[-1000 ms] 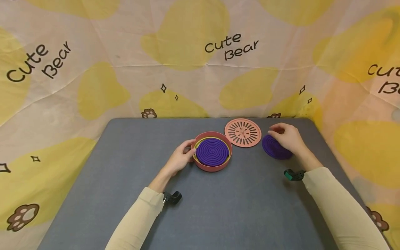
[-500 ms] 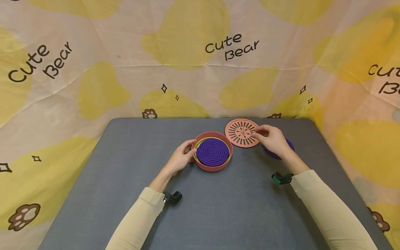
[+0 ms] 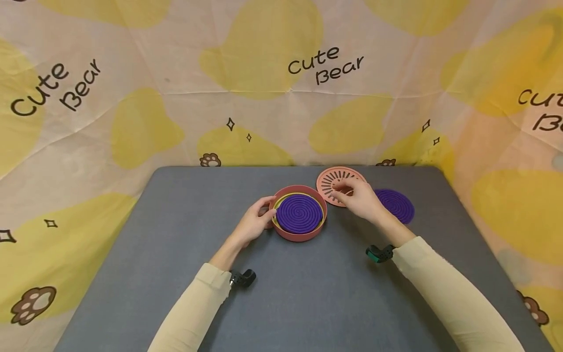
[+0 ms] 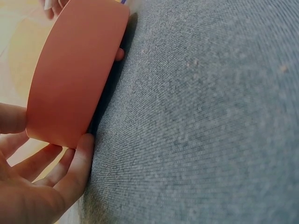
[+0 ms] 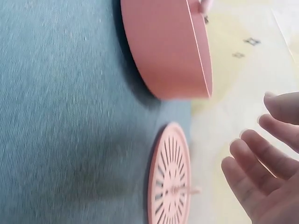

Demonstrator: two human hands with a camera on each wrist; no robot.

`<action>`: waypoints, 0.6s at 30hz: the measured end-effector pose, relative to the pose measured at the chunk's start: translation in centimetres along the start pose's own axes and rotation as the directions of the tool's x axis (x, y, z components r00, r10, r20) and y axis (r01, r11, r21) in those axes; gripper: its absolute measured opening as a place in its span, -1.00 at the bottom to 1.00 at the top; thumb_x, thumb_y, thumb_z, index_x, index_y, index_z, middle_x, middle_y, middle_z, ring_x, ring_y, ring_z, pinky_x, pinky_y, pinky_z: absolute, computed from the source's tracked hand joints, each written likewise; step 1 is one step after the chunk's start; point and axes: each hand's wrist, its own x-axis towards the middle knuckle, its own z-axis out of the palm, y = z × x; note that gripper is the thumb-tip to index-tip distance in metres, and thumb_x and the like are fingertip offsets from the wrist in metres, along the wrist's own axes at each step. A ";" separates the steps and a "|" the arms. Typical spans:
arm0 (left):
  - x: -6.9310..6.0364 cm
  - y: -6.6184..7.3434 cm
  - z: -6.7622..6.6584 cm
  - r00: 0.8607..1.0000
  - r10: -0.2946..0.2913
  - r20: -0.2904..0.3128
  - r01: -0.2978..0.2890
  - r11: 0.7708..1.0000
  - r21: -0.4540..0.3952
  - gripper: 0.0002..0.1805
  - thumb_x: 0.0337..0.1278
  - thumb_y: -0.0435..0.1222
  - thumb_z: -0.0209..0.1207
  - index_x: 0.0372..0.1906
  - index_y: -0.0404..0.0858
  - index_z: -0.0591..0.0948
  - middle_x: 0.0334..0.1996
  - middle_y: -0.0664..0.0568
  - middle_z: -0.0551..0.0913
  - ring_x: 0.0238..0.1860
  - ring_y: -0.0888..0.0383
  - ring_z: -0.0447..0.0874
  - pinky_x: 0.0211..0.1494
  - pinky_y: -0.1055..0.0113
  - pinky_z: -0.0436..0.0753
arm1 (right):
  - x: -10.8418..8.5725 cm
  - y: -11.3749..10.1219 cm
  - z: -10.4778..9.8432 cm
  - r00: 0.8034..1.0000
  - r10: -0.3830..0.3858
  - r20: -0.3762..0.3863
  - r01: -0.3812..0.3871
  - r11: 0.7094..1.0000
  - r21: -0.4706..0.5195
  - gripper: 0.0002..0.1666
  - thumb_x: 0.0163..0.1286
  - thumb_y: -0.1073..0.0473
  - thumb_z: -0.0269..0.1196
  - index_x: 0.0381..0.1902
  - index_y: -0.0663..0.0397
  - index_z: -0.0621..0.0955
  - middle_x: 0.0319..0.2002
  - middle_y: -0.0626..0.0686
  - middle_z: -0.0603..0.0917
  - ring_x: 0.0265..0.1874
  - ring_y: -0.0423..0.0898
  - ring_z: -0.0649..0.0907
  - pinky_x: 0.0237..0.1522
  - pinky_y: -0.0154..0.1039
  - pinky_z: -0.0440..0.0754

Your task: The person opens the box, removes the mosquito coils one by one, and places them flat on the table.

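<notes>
A round salmon-pink mosquito coil box (image 3: 298, 238) stands uncovered on the table, a purple mosquito coil (image 3: 299, 213) lying inside over a yellow inner rim. My left hand (image 3: 255, 220) grips its left side. In the left wrist view the thumb is on the upper edge of the box (image 4: 77, 74), and the fingers touch lower down its wall. Over the pink slotted lid (image 3: 325, 185) hovers my right hand (image 3: 361, 199), holding nothing and partly covering it. The right wrist view shows that hand's fingers (image 5: 259, 151) loosely extended, apart from both lid and box.
A second purple coil (image 3: 398, 205) lies flat on the table, right of the lid and partly behind the right forearm. The grey table (image 3: 299, 293) ends at a fabric backdrop (image 3: 264, 58) at the back. A small peg (image 5: 191, 190) sticks up from the lid's centre.
My right hand has moved left from above the second coil to over the lid, uncovering most of that coil. The left hand and the box have stayed in place.
</notes>
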 end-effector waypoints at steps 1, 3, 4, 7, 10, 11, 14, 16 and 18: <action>0.0 0.0 -0.1 1.000 -0.003 -0.001 0.003 1.000 0.004 -0.52 0.55 -0.25 0.08 0.46 -0.09 0.42 0.36 -0.12 0.44 0.29 -0.06 0.52 0.06 0.07 0.71 | 0.1 -0.3 0.3 1.000 -0.009 0.012 0.009 1.000 0.005 -0.68 0.44 0.16 0.34 0.05 0.24 0.70 -0.10 0.14 0.73 -0.13 0.06 0.69 -0.05 0.03 0.66; 0.0 -0.1 -0.1 1.000 -0.005 0.004 0.005 1.000 0.003 -0.52 0.55 -0.24 0.08 0.47 -0.09 0.41 0.36 -0.12 0.44 0.29 -0.07 0.52 0.06 0.07 0.71 | 0.4 -0.8 0.8 0.999 -0.019 0.028 0.019 1.000 0.010 -0.69 0.44 0.15 0.34 0.03 0.23 0.70 -0.12 0.12 0.73 -0.14 0.05 0.68 -0.04 0.03 0.65; 0.1 -0.1 -0.1 1.000 -0.005 0.006 0.005 1.000 0.003 -0.52 0.55 -0.24 0.08 0.47 -0.08 0.41 0.36 -0.12 0.44 0.29 -0.06 0.52 0.06 0.07 0.71 | 0.6 -1.0 1.0 0.999 -0.023 0.034 0.023 1.000 0.008 -0.69 0.45 0.14 0.34 0.02 0.22 0.70 -0.12 0.12 0.73 -0.13 0.05 0.68 -0.03 0.03 0.65; 0.2 -0.1 -0.1 1.000 -0.007 0.006 0.007 1.000 -0.002 -0.51 0.54 -0.24 0.09 0.47 -0.07 0.41 0.36 -0.11 0.44 0.27 -0.05 0.53 0.06 0.07 0.71 | 1.0 -1.6 1.6 0.998 -0.037 0.052 0.037 0.999 0.013 -0.69 0.45 0.14 0.33 0.03 0.23 0.71 -0.12 0.11 0.73 -0.11 0.04 0.67 -0.01 0.02 0.64; 0.2 -0.1 -0.1 1.000 -0.012 0.002 0.012 1.000 -0.003 -0.51 0.54 -0.23 0.10 0.47 -0.06 0.41 0.35 -0.10 0.44 0.26 -0.04 0.54 0.05 0.07 0.71 | 1.3 -2.2 2.1 0.995 -0.068 0.069 0.067 0.998 0.023 -0.68 0.45 0.16 0.33 0.04 0.27 0.70 -0.12 0.11 0.73 -0.11 0.04 0.68 -0.01 0.01 0.66; 0.2 -0.1 -0.1 1.000 -0.014 0.002 0.014 1.000 -0.004 -0.51 0.54 -0.24 0.10 0.47 -0.06 0.41 0.35 -0.10 0.44 0.26 -0.04 0.54 0.05 0.07 0.71 | 1.4 -2.4 2.3 0.994 -0.078 0.074 0.076 0.997 0.025 -0.68 0.45 0.16 0.33 0.04 0.26 0.71 -0.13 0.11 0.73 -0.13 0.04 0.68 -0.03 0.01 0.66; 0.1 -0.1 -0.1 1.000 -0.018 0.005 0.018 1.000 -0.005 -0.51 0.54 -0.24 0.09 0.47 -0.06 0.40 0.35 -0.10 0.44 0.26 -0.04 0.54 0.06 0.07 0.71 | 1.7 -3.0 2.9 0.992 -0.086 0.088 0.084 0.996 0.031 -0.68 0.44 0.16 0.34 0.04 0.24 0.71 -0.16 0.07 0.72 -0.15 0.01 0.68 -0.04 -0.01 0.66; 0.1 -0.1 -0.1 1.000 -0.017 0.006 0.017 1.000 -0.005 -0.51 0.54 -0.24 0.09 0.48 -0.06 0.40 0.35 -0.10 0.44 0.26 -0.04 0.54 0.06 0.07 0.71 | 1.8 -3.4 3.3 0.991 -0.089 0.098 0.087 0.996 0.027 -0.68 0.44 0.15 0.34 0.05 0.22 0.71 -0.16 0.05 0.71 -0.15 0.00 0.67 -0.05 -0.02 0.66; 0.1 -0.1 -0.1 1.000 -0.015 0.007 0.015 1.000 -0.004 -0.51 0.55 -0.24 0.08 0.47 -0.06 0.40 0.35 -0.11 0.44 0.26 -0.04 0.54 0.06 0.07 0.70 | 2.1 -3.6 3.7 0.990 -0.097 0.104 0.095 0.995 0.023 -0.67 0.44 0.15 0.33 0.06 0.22 0.70 -0.16 0.05 0.71 -0.14 -0.01 0.65 -0.04 -0.01 0.64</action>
